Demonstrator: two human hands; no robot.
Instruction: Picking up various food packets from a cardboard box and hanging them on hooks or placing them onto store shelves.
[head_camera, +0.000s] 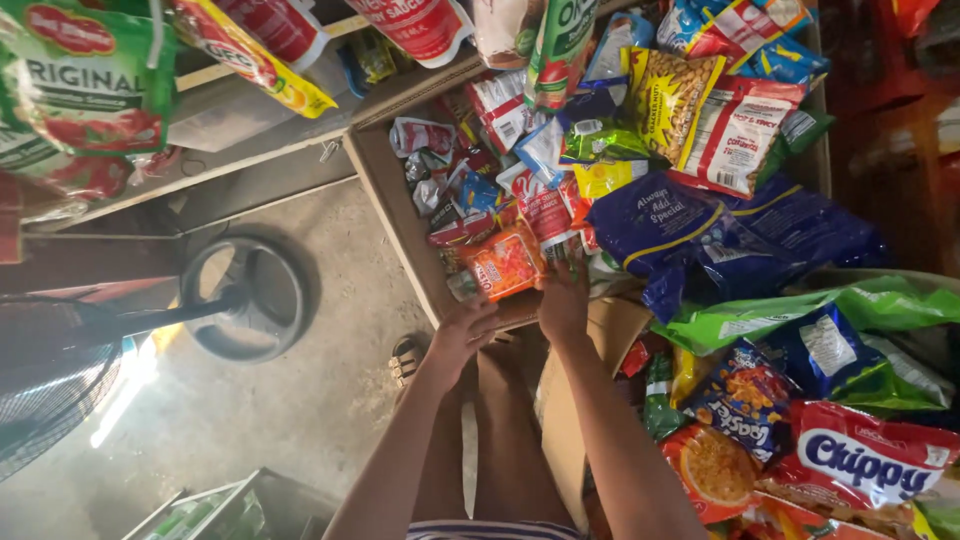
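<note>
My left hand (462, 328) rests on the near rim of a cardboard box (382, 180), fingers curled over the edge just below an orange snack packet (503, 262). My right hand (565, 300) reaches into the same box beside that orange packet, its fingers among small packets; whether it grips one is hidden. The box is packed with several small red, blue, white and yellow sachets (470, 190). Both forearms stretch up from the bottom of the view.
Large blue bags (700, 240), a green bag (800, 310) and red and orange snack bags (860, 460) pile at the right. Pouches (80, 90) hang top left. A standing fan's round base (245, 298) and grille (45, 390) occupy the concrete floor at left. A sandalled foot (405, 358) shows.
</note>
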